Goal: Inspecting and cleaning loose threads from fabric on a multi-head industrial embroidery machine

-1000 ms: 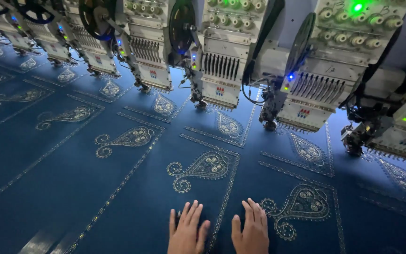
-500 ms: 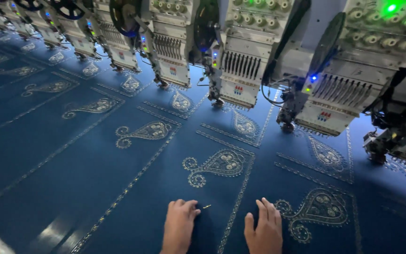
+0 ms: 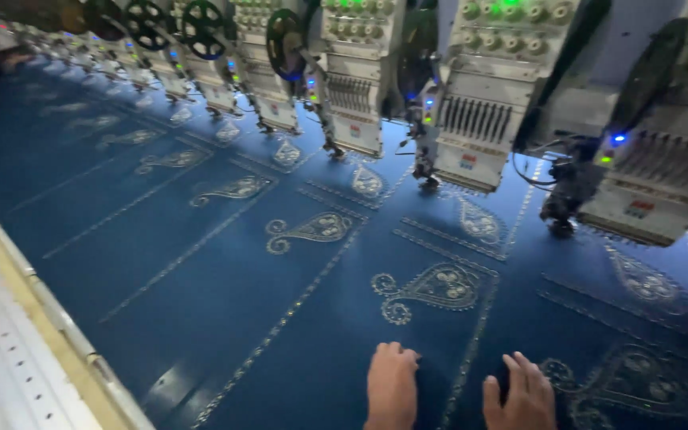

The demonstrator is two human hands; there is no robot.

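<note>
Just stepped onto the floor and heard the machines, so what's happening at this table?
A person has both hands on a wide blue cloth stretched under a long row of embroidery machines. The left hand is curled, knuckles up; the right hand lies flat beside a stitched paisley pattern. Neither hand holds anything.
</note>
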